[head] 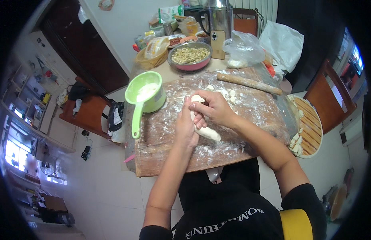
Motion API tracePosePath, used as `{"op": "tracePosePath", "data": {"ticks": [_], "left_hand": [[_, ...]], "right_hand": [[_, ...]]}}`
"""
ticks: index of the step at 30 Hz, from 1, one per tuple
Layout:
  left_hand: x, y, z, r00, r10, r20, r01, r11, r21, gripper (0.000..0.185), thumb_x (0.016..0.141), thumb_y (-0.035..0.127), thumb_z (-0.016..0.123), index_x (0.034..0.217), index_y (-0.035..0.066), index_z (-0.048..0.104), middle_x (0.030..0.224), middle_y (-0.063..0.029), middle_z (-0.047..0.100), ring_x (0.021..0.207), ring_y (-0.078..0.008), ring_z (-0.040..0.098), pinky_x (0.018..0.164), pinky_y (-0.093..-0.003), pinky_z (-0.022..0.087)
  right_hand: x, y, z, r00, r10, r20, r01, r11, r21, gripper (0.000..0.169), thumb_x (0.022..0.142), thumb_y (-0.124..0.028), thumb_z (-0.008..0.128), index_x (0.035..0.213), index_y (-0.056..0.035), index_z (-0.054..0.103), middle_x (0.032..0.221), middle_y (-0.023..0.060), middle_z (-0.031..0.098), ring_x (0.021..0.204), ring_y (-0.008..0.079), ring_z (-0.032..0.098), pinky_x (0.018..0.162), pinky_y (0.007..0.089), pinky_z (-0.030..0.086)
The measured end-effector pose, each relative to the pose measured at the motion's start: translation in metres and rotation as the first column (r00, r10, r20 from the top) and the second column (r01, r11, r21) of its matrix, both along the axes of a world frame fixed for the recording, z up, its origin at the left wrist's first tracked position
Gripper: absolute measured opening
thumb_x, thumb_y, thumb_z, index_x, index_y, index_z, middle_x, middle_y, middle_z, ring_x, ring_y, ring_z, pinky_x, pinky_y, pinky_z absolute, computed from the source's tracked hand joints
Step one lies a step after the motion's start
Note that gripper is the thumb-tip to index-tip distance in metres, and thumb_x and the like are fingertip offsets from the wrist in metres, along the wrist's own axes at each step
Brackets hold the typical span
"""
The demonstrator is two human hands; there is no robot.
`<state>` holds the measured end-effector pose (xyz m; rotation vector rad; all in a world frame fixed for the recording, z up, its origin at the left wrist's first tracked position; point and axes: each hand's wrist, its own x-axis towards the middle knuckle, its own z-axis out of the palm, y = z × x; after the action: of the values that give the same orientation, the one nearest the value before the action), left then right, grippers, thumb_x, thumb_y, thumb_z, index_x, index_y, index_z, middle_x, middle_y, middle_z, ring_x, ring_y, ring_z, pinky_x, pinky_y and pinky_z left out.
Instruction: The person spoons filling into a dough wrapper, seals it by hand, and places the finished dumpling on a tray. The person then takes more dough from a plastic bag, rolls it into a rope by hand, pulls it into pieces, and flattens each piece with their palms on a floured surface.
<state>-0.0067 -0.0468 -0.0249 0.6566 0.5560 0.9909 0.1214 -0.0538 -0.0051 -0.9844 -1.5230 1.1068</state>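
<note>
A thick roll of pale dough (208, 134) runs through my left hand (187, 124), which is closed around it above a floured wooden board (161, 150). My right hand (214, 108) pinches the dough's upper end with thumb and fingers, close against my left. Several small dough pieces (232, 93) lie on the board just beyond my right hand. A wooden rolling pin (248, 83) rests across the board's far right part. At the board's left stands a green plastic scoop (148, 103) with flour inside.
Behind the board stand a bowl of chopped filling (190, 56), a yellow basket (151, 61), an upright phone (217, 45) and a clear plastic bag (245, 48). A round slatted tray (311, 129) with dumplings along its edge is at the right. Wooden chairs flank the table.
</note>
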Motion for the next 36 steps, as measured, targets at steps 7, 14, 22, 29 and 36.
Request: {"op": "tracePosePath", "data": {"ticks": [7,14,22,29,36], "left_hand": [[-0.037,-0.005,0.016,0.974,0.154,-0.164,-0.122,0.974,0.191,0.038,0.1,0.036,0.037,0.075,0.008,0.043,0.051,0.0013,0.037,0.04,-0.0076,0.034,0.037,-0.0231,0.031],[-0.04,0.02,-0.017,0.955,-0.138,-0.262,0.163,0.984,0.077,0.064,0.094,0.062,0.028,0.105,0.002,0.049,0.063,-0.0016,0.045,0.049,-0.0093,0.043,0.045,-0.0238,0.039],[-0.035,0.012,-0.013,0.948,-0.26,-0.184,0.275,0.96,0.06,0.048,0.097,0.052,0.032,0.095,0.007,0.05,0.058,0.0041,0.04,0.047,-0.0075,0.042,0.046,-0.0218,0.039],[-0.018,-0.008,-0.009,0.984,0.165,-0.073,-0.147,0.967,0.206,0.038,0.098,0.042,0.039,0.078,0.011,0.046,0.051,0.004,0.036,0.04,-0.0058,0.033,0.039,-0.022,0.03],[-0.054,0.0,0.008,0.936,0.138,-0.325,-0.056,0.967,0.248,0.047,0.099,0.048,0.032,0.089,0.006,0.05,0.055,0.0014,0.039,0.041,-0.0059,0.032,0.039,-0.0209,0.029]], "right_hand": [[0.044,0.074,-0.028,0.531,-0.195,0.825,0.108,0.981,0.162,0.037,0.087,-0.025,0.062,0.114,0.0002,0.059,0.081,0.0135,0.065,0.077,0.0205,0.063,0.069,0.0343,0.05],[0.001,0.025,0.003,0.801,0.197,0.566,-0.267,0.963,0.042,0.041,0.081,-0.02,0.07,0.116,-0.0013,0.06,0.075,0.0066,0.065,0.067,0.0101,0.056,0.063,0.0277,0.046],[0.004,0.012,0.001,0.914,0.123,0.387,-0.166,0.983,0.08,0.022,0.084,-0.01,0.067,0.103,-0.001,0.062,0.073,-0.0001,0.061,0.064,0.0048,0.054,0.06,0.0214,0.044],[-0.018,0.022,-0.028,0.99,-0.06,0.129,0.043,0.991,0.129,0.022,0.089,-0.014,0.061,0.107,-0.0021,0.059,0.073,0.0003,0.059,0.066,0.0087,0.056,0.065,0.0258,0.047],[0.033,0.06,-0.032,0.598,-0.219,0.771,0.017,0.965,0.261,0.038,0.087,-0.019,0.06,0.122,-0.0057,0.055,0.079,0.0107,0.065,0.074,0.0177,0.062,0.07,0.0344,0.05]]}}
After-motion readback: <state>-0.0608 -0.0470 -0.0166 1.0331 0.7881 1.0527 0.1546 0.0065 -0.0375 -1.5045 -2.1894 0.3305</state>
